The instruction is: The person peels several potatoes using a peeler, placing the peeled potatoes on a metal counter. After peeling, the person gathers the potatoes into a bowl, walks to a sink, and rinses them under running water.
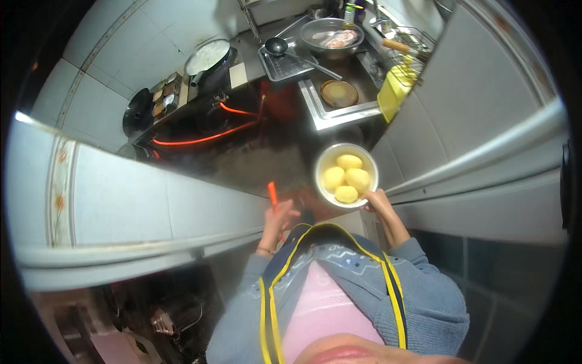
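My right hand [378, 202] grips the rim of a round, light-coloured metal bowl [319, 189] at its lower right side. Several peeled yellow potatoes [358, 180] lie inside the bowl. To the left, near my waist, my left hand [279, 217] is closed around a slim orange tool [272, 190], which sticks up past the fingers. Its kind cannot be told, since the fingers cover its middle. A gap separates the two hands, and the bowl is held out in front of my body above the floor.
Tiled walls [122, 195] flank a narrow doorway. Beyond, a counter carries a wok [136, 111], a covered pan [208, 57], a ladle [276, 46] on a metal tray [282, 68], and a basin [332, 51] holding raw meat. An orange hose [204, 137] runs below; a brown lid [339, 93] lies by the sink edge.
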`<state>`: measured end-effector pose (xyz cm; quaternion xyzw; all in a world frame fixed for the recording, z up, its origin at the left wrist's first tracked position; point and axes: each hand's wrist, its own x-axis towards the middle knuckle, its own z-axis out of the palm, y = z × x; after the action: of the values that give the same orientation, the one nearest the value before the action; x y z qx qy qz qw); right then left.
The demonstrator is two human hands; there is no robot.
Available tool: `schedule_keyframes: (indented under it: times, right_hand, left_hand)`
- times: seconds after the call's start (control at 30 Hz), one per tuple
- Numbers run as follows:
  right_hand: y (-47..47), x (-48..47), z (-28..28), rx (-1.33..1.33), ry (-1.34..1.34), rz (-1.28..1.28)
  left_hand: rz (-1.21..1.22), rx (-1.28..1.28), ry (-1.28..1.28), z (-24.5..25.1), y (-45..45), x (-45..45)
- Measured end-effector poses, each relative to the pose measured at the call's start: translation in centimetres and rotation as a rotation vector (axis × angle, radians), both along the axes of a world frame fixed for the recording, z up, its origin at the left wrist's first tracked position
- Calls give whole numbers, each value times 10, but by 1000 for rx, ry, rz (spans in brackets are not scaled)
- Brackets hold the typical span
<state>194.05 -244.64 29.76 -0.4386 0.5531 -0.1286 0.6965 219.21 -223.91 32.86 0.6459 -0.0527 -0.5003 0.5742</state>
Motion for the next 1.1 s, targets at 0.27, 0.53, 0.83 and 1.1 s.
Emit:
schedule_keyframes:
  times: [0.27,0.53,0.83,1.1]
  right_hand:
    - [-51,197,0,177,-94,-49]
    - [-154,299,-2,10,-144,154]
    - [-413,325,-26,-1104,850,447]
    - [-459,378,-72,-280,103,661]
  left_hand:
    - [-124,-91,136,0,-148,150]
    - [-158,-51,-5,-16,-252,243]
    - [121,-28,77,-24,-301,328]
    - [334,-21,263,-72,-333,412]
